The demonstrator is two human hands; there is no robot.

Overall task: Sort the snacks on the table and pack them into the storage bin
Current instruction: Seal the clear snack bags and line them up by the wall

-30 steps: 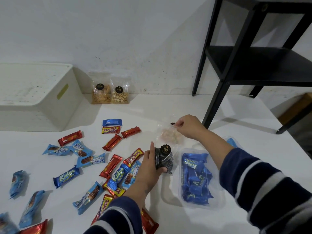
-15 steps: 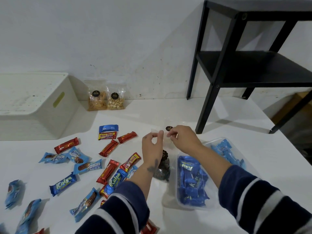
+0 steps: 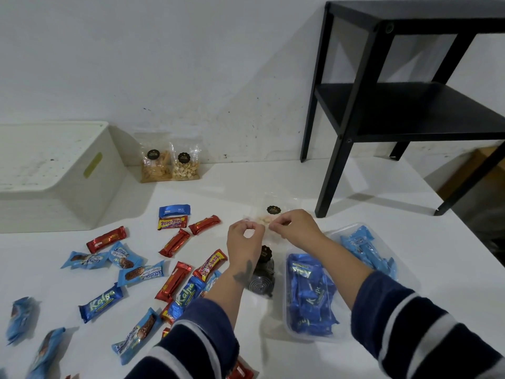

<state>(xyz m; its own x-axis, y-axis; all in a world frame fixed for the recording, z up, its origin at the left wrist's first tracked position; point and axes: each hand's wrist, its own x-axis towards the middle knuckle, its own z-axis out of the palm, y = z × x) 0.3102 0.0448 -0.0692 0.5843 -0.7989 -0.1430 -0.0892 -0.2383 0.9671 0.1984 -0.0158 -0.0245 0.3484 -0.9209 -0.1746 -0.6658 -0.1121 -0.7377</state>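
White wall and white worktop (image 3: 273,181) fill your view, with a black shelf unit (image 3: 396,105) standing at the right and the cream storage bin (image 3: 54,170) at the left against the wall. Two clear bags of nuts and sticks (image 3: 169,165) lean on the wall just beside the bin.

You hold a clear snack bag (image 3: 269,218) with a black round label between both hands, above the worktop. Your left hand (image 3: 244,242) pinches its left edge with thumb and forefinger curled together; your right hand (image 3: 296,228) pinches the right edge the same way. A second ago your left hand lay lower, on the dark striped snack bag (image 3: 263,277), and only the right hand reached to the clear bag; half a second ago the left had come up beside it. Now the two hands sit a little further apart on the clear bag, and the dark striped bag lies free on the worktop under your left wrist.

Close to your right forearm a clear plastic tray (image 3: 289,332) holds dark blue bars, and a second tray (image 3: 344,228) behind it holds light blue packs. Red bars (image 3: 175,242), blue Kalpa bars (image 3: 99,303) and light blue packs (image 3: 142,273) lie scattered at the left, as before.
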